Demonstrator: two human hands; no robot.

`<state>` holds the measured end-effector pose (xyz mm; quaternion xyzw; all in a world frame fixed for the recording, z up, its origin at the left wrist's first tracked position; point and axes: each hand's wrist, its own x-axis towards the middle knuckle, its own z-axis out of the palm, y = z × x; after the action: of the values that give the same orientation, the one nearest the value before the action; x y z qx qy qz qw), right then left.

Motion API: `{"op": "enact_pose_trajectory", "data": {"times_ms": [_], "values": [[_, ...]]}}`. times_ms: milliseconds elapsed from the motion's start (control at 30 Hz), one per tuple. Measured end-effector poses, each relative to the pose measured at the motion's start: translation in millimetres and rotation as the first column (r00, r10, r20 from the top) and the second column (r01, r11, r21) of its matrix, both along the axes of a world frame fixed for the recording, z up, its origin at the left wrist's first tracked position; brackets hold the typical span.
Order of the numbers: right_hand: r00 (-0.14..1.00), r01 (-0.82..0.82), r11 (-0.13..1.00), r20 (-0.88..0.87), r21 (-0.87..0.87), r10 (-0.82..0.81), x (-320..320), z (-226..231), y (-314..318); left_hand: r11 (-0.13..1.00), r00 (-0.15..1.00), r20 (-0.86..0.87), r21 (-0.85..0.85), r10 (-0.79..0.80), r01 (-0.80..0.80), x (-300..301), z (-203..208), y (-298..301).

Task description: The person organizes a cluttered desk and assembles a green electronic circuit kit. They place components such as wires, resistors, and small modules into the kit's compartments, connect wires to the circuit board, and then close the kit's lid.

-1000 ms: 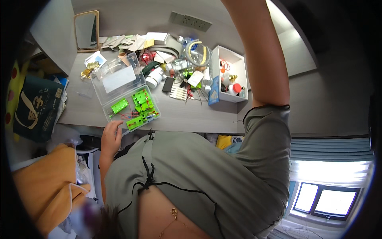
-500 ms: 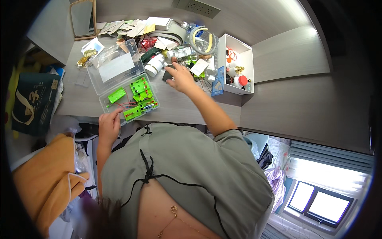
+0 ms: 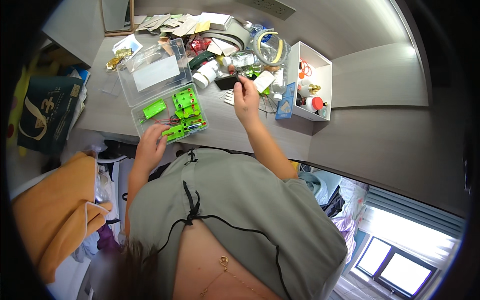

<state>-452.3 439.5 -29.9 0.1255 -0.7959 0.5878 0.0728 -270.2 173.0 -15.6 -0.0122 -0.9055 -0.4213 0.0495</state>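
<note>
The clear plastic case (image 3: 135, 114) is placed near the front edge of the desk (image 3: 295, 139); its lid (image 3: 129, 91) is laid open, with a white sheet (image 3: 156, 73) seen on it, so the case is not yet closed; several green blocks (image 3: 186, 98) and red wires (image 3: 167, 121) are already contained in it; over its near edge the fingers of the left hand (image 3: 150, 144) are bent, close to the lowest green block (image 3: 174, 133); whether this block is gripped cannot be told; by the right hand (image 3: 246, 102) one end of a black box (image 3: 227, 82) appears to be pinched between thumb and fingers, outside the case; whether the box is lifted fully cannot be judged; just beside it, white strips (image 3: 229, 98) and a white bottle (image 3: 206, 75) are left on the desk, not sorted into any container; at the right, some small items are already held in an open white box (image 3: 326, 94).
</note>
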Motion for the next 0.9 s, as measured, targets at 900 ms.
{"op": "enact_pose_trajectory", "data": {"times_ms": [900], "values": [[1.000, -0.013, 0.917, -0.014, 0.399, 0.020, 22.9, -33.8, 42.0, 0.928, 0.976, 0.146, -0.359, 0.162, -0.100, -44.4, -51.9, -21.4]]}}
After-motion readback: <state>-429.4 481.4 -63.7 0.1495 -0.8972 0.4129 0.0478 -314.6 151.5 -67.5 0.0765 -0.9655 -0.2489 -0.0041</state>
